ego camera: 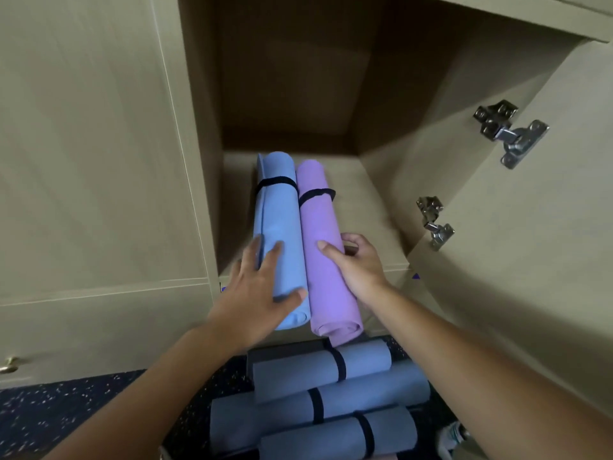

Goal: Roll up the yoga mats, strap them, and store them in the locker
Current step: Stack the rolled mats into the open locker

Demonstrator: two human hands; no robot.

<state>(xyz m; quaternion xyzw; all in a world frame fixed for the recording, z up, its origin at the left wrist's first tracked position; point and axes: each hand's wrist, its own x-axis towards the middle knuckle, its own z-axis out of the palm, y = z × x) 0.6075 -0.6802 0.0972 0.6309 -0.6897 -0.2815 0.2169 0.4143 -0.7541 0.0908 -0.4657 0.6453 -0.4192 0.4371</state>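
- Inside the open locker [371, 200]: blue mat [282, 234] and purple mat [326, 260], rolled, strapped, touching side by side.
- My left hand [262, 290] lies flat on the blue — fingers spread, clasping nothing.
- My right hand [356, 260] curls round the purple.
- Three grey-blue rolled mats [318, 393] sit below — apparently on the floor.
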